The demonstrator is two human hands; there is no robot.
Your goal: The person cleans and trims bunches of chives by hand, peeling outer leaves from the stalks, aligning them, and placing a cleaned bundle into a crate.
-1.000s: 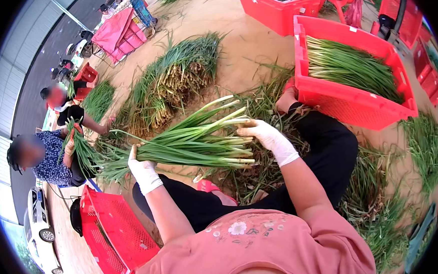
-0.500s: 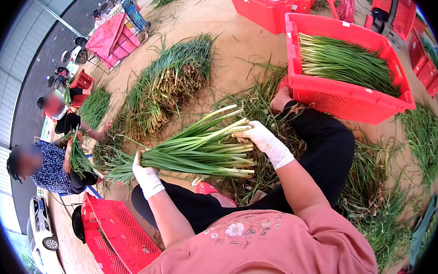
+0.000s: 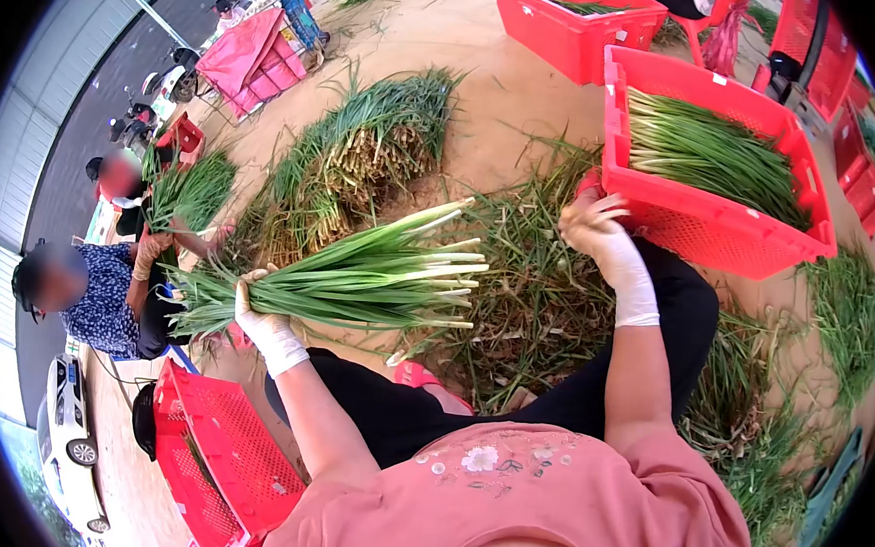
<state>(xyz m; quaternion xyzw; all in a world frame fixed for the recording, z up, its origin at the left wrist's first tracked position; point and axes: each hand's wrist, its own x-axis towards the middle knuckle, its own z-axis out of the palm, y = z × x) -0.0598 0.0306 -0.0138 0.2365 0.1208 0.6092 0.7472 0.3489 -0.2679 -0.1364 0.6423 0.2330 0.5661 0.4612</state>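
Observation:
My gloved left hand (image 3: 266, 318) is closed around a bunch of garlic chives (image 3: 367, 274) near its leafy end. The bunch lies roughly level above my lap, with the pale stem ends to the right and the green leaves trailing left past my fist. Away from the bunch, my gloved right hand (image 3: 596, 228) is over the loose leaves by my knee. Its fingers look stretched and apart, a little smeared by motion. Beneath both hands spreads a heap of discarded leaves and husks (image 3: 531, 299).
A red crate (image 3: 681, 223) of cleaned chives stands at the right. Ahead lies a pile of uncleaned chives (image 3: 385, 155). More red crates stand at lower left (image 3: 237, 442) and top (image 3: 562, 35). Another person (image 3: 106, 293) sits at left, handling greens.
My right hand has left the stem ends and swung right. My left hand has shifted slightly left, still gripping the bunch. The view has turned a little.

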